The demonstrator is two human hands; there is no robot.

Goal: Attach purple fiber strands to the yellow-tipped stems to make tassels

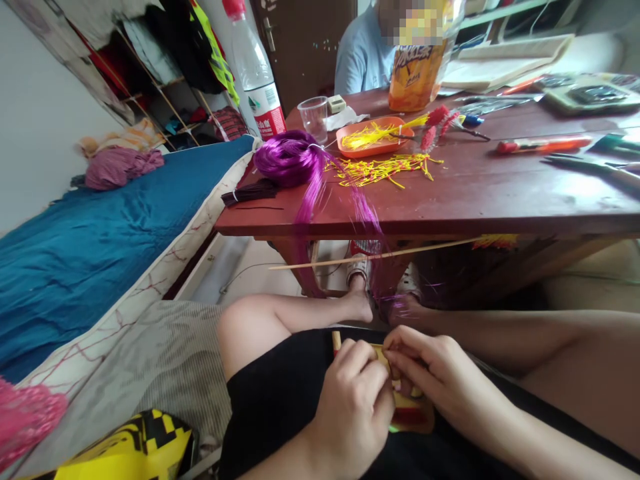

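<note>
Dark red wood is seen in the table (pixel 450 207), which is spread across the upper centre and right of the frame. The left side is filled by a bed with a blue cover (pixel 125 220). At bottom centre, a black garment (pixel 280 393) is stretched over the seated person's lap. Purple fibres (pixel 290 157) are bundled on the table left of centre, with loose strands hung over its edge. Above the garment, the left hand (pixel 357 390) is curled over a flat yellowish piece (pixel 423 408) in the lower centre; what is gripped by its hidden fingertips cannot be told. The right hand (pixel 427 370) is set just beside it, thumb and forefinger drawn narrowly together, though anything pinched there is too small to be made out. Yellow-and-red stems (pixel 383 170) are laid below an orange dish at upper centre. A short wooden stub (pixel 337 341) is seen beside the left knuckles.
</note>
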